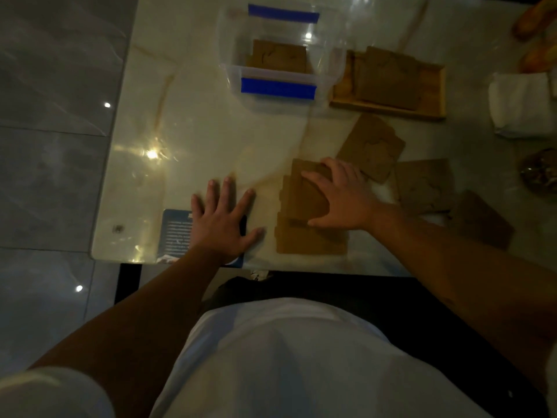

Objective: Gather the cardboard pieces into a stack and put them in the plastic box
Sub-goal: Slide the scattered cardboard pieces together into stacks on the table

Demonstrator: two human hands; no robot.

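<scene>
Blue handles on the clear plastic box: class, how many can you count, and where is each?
2. One blue handle sits on the box's far rim; the other on its near rim, facing the hands. None looks hidden.

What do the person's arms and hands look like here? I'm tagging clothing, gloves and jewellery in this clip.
Both forearms are bare, with no gloves, watch or rings visible on the left hand or right hand. A short white sleeve covers the left upper arm, matching the white shirt.

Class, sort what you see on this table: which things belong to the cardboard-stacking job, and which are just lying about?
Job: cardboard pieces under the right hand, loose cardboard pieces, plastic box, right hand.

Lying about: wooden tray, white cloth, blue booklet beneath the left hand.
</scene>
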